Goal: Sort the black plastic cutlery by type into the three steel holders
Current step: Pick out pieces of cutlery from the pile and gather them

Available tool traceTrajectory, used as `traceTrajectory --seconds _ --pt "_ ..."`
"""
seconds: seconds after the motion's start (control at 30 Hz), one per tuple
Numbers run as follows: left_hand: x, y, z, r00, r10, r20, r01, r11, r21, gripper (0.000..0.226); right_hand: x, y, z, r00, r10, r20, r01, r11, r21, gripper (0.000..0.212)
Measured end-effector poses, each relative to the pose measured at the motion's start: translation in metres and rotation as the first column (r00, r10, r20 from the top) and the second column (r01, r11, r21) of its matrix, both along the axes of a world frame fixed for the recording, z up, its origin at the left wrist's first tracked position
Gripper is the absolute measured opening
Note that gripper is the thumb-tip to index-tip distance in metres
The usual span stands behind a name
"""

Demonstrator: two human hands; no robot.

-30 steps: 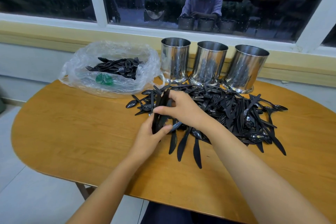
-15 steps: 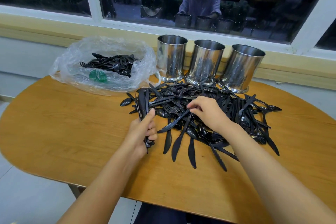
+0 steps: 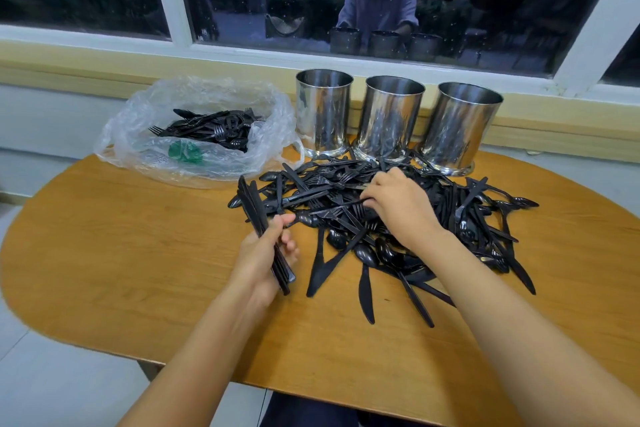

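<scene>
A heap of black plastic cutlery lies on the wooden table, with forks, spoons and knives mixed. Behind it stand three steel holders: left, middle, right. My left hand grips a bundle of black knives at the heap's left edge, blades pointing away from me. My right hand rests on the middle of the heap, its fingers curled onto a piece of cutlery there; which type is hidden.
A clear plastic bag with more black cutlery and a green item lies at the back left. A window sill and wall run right behind the holders. The table's rounded front edge is near my arms.
My right hand left the bundle and moved right and back into the heap. My left hand drew the knife bundle slightly left, keeping hold of it.
</scene>
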State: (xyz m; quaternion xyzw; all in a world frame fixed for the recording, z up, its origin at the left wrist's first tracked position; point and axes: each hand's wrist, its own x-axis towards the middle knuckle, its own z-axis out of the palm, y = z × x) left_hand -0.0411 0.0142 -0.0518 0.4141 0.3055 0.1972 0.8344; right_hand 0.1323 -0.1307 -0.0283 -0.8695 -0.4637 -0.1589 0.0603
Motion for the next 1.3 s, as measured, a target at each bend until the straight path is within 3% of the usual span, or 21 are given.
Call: traceTrajectory --seconds 0.03,0.1,0.17,0.27,0.4,0.57,0.73,0.93,1.07,1.2,1.3 --pt "0.002 -0.001 0.001 1.000 0.009 0.010 -0.009 1.000 0.000 0.023 0.000 -0.002 0.001 0.999 -0.033 -0.029 0.036 0.996 0.087 0.025" --pt "0.008 -0.006 0.003 0.999 0.010 0.046 -0.009 1.000 -0.013 0.024 -0.007 -0.004 0.006 0.962 -0.055 -0.266 0.138 0.942 0.306 0.021" --pt "0.015 -0.013 0.005 0.997 -0.022 0.080 0.023 1.000 -0.015 0.026 -0.019 -0.004 0.011 0.829 0.057 -0.556 0.244 0.858 0.452 0.015" --pt "0.024 -0.026 0.007 0.992 -0.070 0.108 0.070 0.998 0.001 0.031 -0.045 -0.006 0.011 0.630 0.187 -0.754 0.262 0.863 0.433 0.009" --pt "0.031 -0.037 0.010 0.991 -0.069 0.118 0.076 0.996 -0.054 0.029 -0.067 -0.008 -0.002 0.553 0.219 -0.804 0.237 0.884 0.403 0.012" --pt "0.029 -0.034 0.010 0.996 -0.031 0.089 0.033 0.999 -0.021 0.026 -0.061 -0.019 -0.003 0.576 0.236 -0.782 0.190 0.892 0.410 0.008" --pt "0.021 -0.024 0.011 0.999 -0.015 0.045 0.015 1.000 0.000 0.022 -0.009 -0.042 0.003 0.783 -0.024 -0.622 0.329 0.864 0.381 0.012" --pt "0.020 -0.022 0.008 0.998 -0.047 0.027 0.045 0.997 0.069 0.024 0.037 -0.049 -0.001 0.899 -0.219 -0.380 0.262 0.963 0.065 0.033" --pt "0.019 -0.024 0.010 0.998 -0.061 0.035 0.059 0.996 0.061 0.024 0.040 -0.042 -0.003 0.919 -0.292 -0.263 0.269 0.955 -0.122 0.030" --pt "0.020 -0.025 0.013 0.996 -0.071 0.047 0.070 0.997 0.019 0.022 0.039 -0.042 -0.003 0.940 -0.292 -0.175 0.272 0.954 -0.127 0.025" --pt "0.023 -0.027 0.014 0.995 -0.082 0.049 0.081 0.997 0.011 0.024 0.036 -0.046 0.003 0.954 -0.282 -0.107 0.289 0.956 0.057 0.024"
